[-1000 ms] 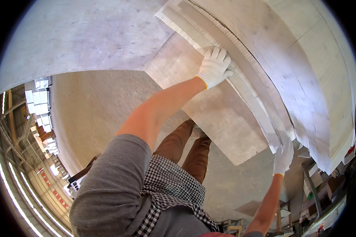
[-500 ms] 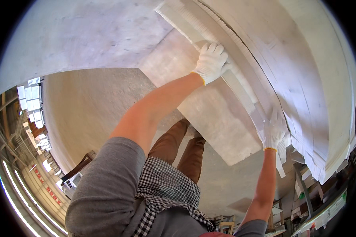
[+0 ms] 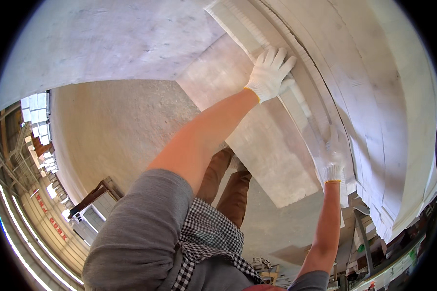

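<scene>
My left hand (image 3: 271, 73), in a white knit glove, lies with spread fingers on a long pale strip stack (image 3: 245, 36) that looks like thin wood sheets. It presses near the stack's left edge and grips nothing that I can see. Farther right and nearer to me, my right hand (image 3: 333, 160), also gloved, is over the near end of the same stack. Its fingers are smeared by motion, so their hold is unclear. Loose narrow pale strips (image 3: 344, 196) hang at the stack's near end, beside that wrist.
A taller stack of broad pale sheets (image 3: 378, 121) rises along the right, with ragged near edges. A flat pale board (image 3: 272, 150) lies below the strip stack, left of it. Another large pale sheet surface (image 3: 121, 43) spans the upper left. Racks and clutter (image 3: 369, 242) stand lower right.
My left hand has shifted slightly right in the picture and its fingers have spread wider. My right hand has moved slightly; the loose strips beside it hang differently. The whole view has turned a little.
</scene>
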A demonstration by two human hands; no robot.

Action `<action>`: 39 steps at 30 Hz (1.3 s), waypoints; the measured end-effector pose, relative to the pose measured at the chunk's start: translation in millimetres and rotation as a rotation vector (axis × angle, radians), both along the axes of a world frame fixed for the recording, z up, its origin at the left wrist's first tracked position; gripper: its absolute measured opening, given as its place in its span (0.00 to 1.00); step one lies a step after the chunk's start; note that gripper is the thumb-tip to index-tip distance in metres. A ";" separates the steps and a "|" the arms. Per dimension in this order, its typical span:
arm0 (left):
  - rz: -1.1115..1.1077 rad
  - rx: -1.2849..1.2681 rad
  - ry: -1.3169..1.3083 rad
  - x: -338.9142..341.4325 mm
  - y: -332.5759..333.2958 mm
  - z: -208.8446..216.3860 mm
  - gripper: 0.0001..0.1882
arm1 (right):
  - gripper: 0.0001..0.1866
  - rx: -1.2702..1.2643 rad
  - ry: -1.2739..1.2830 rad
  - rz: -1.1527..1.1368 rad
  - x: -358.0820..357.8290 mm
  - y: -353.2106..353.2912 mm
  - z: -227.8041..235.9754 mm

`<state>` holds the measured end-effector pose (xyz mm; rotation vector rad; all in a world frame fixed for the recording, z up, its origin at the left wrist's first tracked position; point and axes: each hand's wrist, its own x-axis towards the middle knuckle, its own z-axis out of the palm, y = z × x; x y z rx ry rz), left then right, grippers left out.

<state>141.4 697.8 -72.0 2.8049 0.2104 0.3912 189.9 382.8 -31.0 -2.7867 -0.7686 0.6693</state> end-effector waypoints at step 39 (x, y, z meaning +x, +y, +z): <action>-0.035 -0.071 -0.084 -2.0 6.3 -6.6 0.33 | 0.12 -0.087 -0.431 -0.076 5.4 -18.5 20.2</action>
